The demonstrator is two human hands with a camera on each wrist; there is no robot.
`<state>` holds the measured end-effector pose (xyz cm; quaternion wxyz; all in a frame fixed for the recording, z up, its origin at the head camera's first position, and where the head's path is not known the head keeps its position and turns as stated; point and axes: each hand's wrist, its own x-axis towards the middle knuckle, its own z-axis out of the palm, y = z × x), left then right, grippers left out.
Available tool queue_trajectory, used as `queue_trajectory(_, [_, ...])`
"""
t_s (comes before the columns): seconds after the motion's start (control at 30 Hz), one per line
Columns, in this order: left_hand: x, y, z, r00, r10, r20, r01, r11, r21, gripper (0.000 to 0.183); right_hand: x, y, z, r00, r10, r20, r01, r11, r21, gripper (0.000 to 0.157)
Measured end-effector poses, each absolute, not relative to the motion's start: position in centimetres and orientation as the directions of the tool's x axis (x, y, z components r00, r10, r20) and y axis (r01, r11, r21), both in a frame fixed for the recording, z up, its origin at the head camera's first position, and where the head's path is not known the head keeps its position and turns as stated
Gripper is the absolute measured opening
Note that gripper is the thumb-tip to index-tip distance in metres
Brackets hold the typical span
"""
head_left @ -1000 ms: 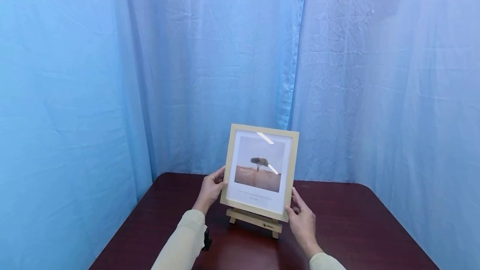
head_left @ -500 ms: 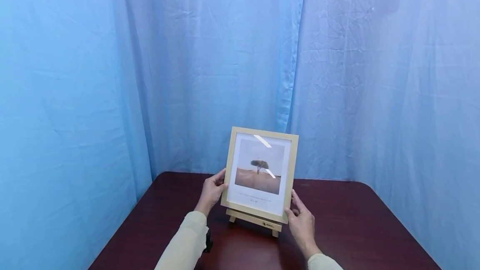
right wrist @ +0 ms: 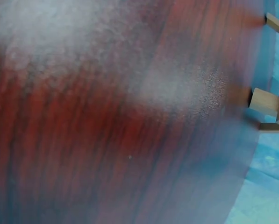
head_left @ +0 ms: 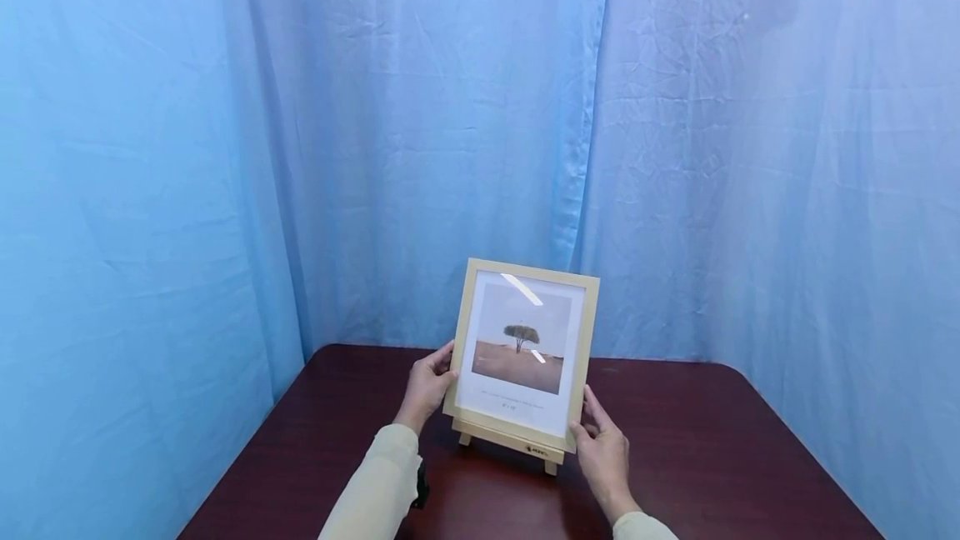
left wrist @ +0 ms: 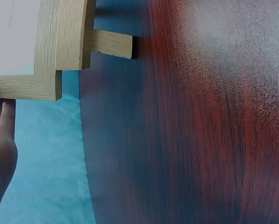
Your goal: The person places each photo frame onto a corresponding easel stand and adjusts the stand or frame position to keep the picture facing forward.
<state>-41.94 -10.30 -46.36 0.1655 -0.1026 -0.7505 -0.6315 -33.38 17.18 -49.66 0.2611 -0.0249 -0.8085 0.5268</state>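
A picture frame (head_left: 517, 415) with a light wood border and a print of a lone tree leans back on a small wooden easel (head_left: 510, 437). My left hand (head_left: 427, 386) grips its left edge, thumb in front and fingers at the side. On the lower right edge, my right hand (head_left: 604, 448) holds it the same way. In the left wrist view the frame's corner (left wrist: 46, 86) sits against the easel's ledge (left wrist: 73, 35), and part of the left hand (left wrist: 3, 144) shows below. The right wrist view catches only the easel's legs (right wrist: 265, 101) and a sliver of hand.
The easel stands on a dark red-brown wooden table (head_left: 690, 432) with rounded far corners. Blue curtains (head_left: 450, 148) hang behind it and along both sides. Light glares off the tabletop in both wrist views.
The picture frame has come down slightly toward the easel's ledge, and its top has tilted back a little. Both hands moved down with it and kept their hold.
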Motion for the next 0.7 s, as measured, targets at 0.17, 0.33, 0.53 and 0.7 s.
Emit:
queue_trajectory(0.17, [-41.99,-10.32,-46.58,-0.932,-0.057,0.357,0.339,0.203,0.918,0.055,-33.49,17.18,-49.85,-0.871,0.320,0.373,-0.209,0.445,-0.871,0.065])
queue_trajectory(0.33, [-42.00,-10.44,-46.54,-0.922,-0.050,0.384,0.366,0.209,0.907,0.054,-33.46,17.19,-49.83,-0.873,0.312,0.375,-0.209,0.455,-0.866,0.066])
queue_trajectory(0.53, [-41.70,-10.69,-46.54,-0.927,-0.056,0.372,0.351,0.224,0.909,0.053,-33.45,17.08,-49.87,-0.881,0.309,0.359,-0.197,0.452,-0.870,0.065])
queue_trajectory(0.7, [-41.63,-10.85,-46.61,-0.926,-0.055,0.373,0.353,0.222,0.909,0.054,-33.61,17.09,-49.93,-0.887,0.297,0.353,-0.194,0.453,-0.870,0.065])
